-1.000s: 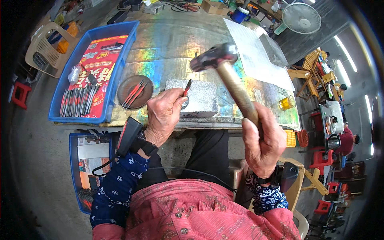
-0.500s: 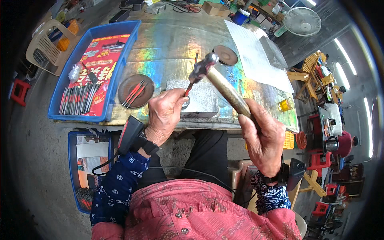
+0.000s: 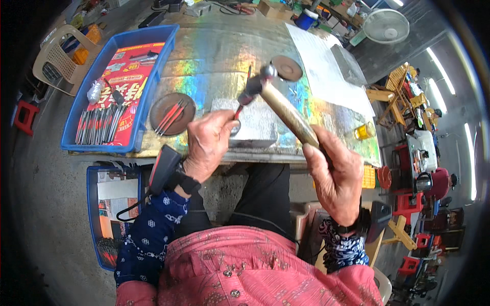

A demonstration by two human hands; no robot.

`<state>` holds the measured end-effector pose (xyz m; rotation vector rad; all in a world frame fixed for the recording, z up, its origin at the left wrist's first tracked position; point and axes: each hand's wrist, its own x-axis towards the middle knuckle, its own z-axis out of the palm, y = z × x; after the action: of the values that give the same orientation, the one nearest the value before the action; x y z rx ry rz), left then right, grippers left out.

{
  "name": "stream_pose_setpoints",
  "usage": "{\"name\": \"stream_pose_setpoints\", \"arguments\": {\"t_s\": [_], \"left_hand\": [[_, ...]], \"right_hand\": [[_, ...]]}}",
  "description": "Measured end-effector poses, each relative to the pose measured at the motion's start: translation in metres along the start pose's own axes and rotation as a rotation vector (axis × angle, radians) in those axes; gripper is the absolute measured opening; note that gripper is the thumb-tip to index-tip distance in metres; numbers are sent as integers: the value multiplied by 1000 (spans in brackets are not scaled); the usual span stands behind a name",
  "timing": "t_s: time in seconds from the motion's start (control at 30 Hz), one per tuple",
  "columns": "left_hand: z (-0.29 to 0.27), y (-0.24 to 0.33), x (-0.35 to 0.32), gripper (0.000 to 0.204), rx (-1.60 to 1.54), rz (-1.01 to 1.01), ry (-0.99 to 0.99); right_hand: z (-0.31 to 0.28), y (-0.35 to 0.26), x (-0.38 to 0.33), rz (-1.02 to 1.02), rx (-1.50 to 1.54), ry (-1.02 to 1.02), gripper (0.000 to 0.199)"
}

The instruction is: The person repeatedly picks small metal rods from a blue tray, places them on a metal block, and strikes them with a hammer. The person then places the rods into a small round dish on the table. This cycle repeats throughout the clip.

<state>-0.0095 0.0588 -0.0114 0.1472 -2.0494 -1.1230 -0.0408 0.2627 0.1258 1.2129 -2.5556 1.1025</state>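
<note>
My left hand [image 3: 208, 140] is closed around a slim red-and-dark metal tool [image 3: 238, 112], pinched between thumb and fingers over the near left part of a grey block [image 3: 260, 122]. The tool stands up at a slant, its thin dark end pointing away from me. My right hand [image 3: 337, 176] grips the wooden handle of a hammer [image 3: 288, 115]. The hammer's metal head overlaps the tool's upper part in view; whether they touch, I cannot tell. A small round shiny piece [image 3: 235, 128] shows beside my left fingertips, partly hidden.
Left of the block, a brown round dish [image 3: 185, 120] holds several similar slim tools. Farther left, a blue tray [image 3: 143, 109] holds many more in a row. Another brown disc [image 3: 287, 68], white paper [image 3: 319, 66] and a small yellow-filled glass [image 3: 364, 132] lie right.
The hammer head looks slightly blurred now and sits about where it was. Both hands keep their grips; the left one has shifted very slightly toward me.
</note>
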Motion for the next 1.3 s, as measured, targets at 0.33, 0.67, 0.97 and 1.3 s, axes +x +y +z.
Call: {"name": "stream_pose_setpoints", "arguments": {"t_s": [0.33,0.67,0.97,1.3], "left_hand": [[-2,7,3,10,-117,-126,14],[-81,-28,-7,26,371,-98,-26],[-91,-61,-11,1,835,-2,-158],[-78,-75,-6,6,1029,-13,-236]], "right_hand": [[26,35,-9,-72,-89,208,25],[81,83,-15,15,-300,268,28],[108,98,-22,-54,-427,290,53],[120,93,-27,117,-407,155,49]]}}
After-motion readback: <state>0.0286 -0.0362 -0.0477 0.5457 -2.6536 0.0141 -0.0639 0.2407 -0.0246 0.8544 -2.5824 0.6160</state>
